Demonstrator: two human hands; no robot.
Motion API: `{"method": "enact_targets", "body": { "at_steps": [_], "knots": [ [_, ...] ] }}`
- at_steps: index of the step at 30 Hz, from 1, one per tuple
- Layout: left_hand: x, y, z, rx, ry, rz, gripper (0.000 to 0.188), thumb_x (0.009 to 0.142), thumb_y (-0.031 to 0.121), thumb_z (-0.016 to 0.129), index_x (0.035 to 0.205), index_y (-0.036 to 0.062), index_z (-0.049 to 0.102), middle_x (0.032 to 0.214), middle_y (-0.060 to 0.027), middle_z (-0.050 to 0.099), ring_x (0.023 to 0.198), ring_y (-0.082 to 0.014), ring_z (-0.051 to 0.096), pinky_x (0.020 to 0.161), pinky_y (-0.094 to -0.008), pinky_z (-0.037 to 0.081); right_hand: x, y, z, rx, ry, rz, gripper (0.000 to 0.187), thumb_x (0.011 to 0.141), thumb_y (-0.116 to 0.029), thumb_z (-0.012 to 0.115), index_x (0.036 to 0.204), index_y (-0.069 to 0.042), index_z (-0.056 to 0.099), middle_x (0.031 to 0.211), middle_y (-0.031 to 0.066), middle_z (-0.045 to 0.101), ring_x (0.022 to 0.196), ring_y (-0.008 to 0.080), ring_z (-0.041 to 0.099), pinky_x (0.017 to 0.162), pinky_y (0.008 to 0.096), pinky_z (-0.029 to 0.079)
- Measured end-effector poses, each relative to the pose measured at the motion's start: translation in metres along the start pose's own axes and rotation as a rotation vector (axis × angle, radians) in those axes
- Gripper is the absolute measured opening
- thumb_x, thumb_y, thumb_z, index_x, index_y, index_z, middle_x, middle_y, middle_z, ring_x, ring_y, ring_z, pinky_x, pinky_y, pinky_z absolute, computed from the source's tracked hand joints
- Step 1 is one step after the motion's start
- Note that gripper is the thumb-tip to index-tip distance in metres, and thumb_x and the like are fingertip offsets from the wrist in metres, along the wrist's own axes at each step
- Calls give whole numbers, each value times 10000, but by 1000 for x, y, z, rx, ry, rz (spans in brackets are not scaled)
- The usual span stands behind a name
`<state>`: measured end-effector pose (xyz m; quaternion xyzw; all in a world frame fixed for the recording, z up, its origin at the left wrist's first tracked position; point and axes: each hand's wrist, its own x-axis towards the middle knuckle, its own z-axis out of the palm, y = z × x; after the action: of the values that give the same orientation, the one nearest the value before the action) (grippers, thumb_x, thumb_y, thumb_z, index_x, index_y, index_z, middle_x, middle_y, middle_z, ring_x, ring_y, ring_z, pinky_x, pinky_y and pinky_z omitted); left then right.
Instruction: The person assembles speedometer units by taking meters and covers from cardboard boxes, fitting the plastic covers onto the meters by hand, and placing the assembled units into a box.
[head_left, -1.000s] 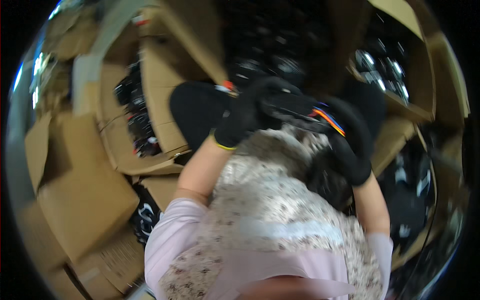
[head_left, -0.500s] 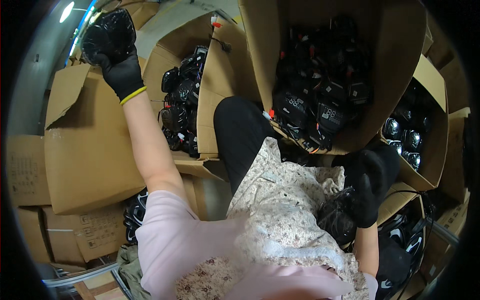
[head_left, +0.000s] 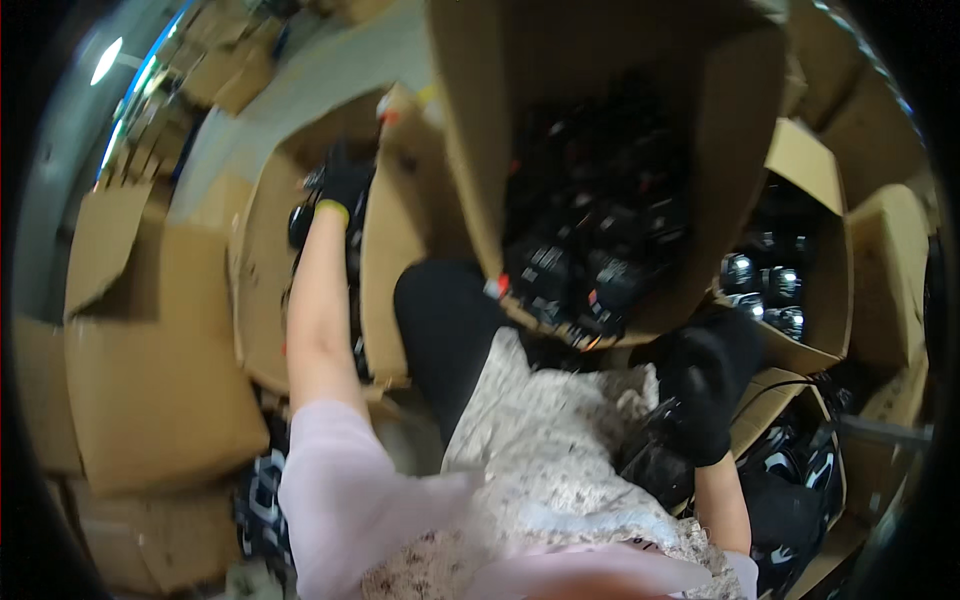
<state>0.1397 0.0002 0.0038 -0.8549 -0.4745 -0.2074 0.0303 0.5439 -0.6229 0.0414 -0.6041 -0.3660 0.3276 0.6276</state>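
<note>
I've got the left hand in a black fabric glove with a yellow cuff (head_left: 345, 184) down inside a narrow open tan cardboard carton (head_left: 262, 285), which sits just left of my landmark, the big open brown cardboard box full of black plastic units (head_left: 735, 170). Fingers there are a dark blur on dark stuff, so honestly can't tell if they're open, closed or already around something. The closest bit I can make out is a glossy rounded black piece (head_left: 300, 226), lying on the far side of the fingers from the big box and a touch closer to the wearer. Left hand's way nearer to it than the right, so that sideways offset is what I'd say matters most. Its long axis and which way it points? Too smeared, no call from me, though the heap around it strings out alongside the big box, away from the body. The right hand in a plain black fabric glove (head_left: 706, 418) is on the wearer's side of the big box, by its right corner, up against a shiny dark film-wrapped bundle (head_left: 652, 462) on the cream floral cloth apron (head_left: 560, 420). Bundle looks roundish with no clear long axis or front, and I can't tell whether those fingers actually grip it or just rest there.
</note>
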Motion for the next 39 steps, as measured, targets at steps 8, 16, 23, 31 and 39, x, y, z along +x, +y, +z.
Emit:
{"method": "enact_targets", "body": {
  "at_steps": [8, 16, 23, 31, 39],
  "knots": [
    [62, 48, 26, -35, -133, -154, 714, 807, 306, 774, 1459, 187, 508, 1359, -217, 616, 1254, -415, 591, 1021, -498, 501, 6, -13, 5, 240, 20, 134, 304, 1003, -104, 613, 1298, -31, 620, 1143, 53, 652, 1027, 124, 594, 884, 289, 500],
    [91, -13, 37, 120, 156, -404, 461, 931, 354, 638, 1281, 55, 650, 1262, -195, 675, 1176, -378, 639, 979, -487, 498, 7, -16, -5, -37, 39, -2, 269, 1003, -129, 625, 1260, -51, 643, 1025, 30, 647, 909, 112, 595, 784, 290, 495],
    [30, 89, -19, -127, 530, 54, 574, 929, 329, 683, 1328, -74, 593, 1371, -247, 606, 1248, -359, 587, 1080, -415, 451, -31, -54, -36, -295, 190, -26, 182, 919, -77, 700, 1093, -30, 716, 1039, 97, 694, 985, 223, 655, 894, 333, 512],
    [-220, 390, -76, -1078, -808, 522, 362, 894, 35, 718, 1255, 60, 695, 1282, -104, 673, 1224, -262, 604, 1076, -382, 456, -102, -73, -39, -680, 62, 78, 300, 787, -44, 804, 1084, -53, 766, 1055, 111, 692, 991, 235, 672, 868, 345, 520],
    [-289, 491, -61, -1240, -910, 918, 578, 848, 167, 787, 1391, 80, 608, 1424, -120, 588, 1356, -308, 504, 1154, -439, 373, -127, -69, -36, -758, 144, 201, 495, 740, -164, 864, 1191, -50, 692, 1182, 170, 670, 1049, 352, 669, 889, 430, 556]
  ]
}}
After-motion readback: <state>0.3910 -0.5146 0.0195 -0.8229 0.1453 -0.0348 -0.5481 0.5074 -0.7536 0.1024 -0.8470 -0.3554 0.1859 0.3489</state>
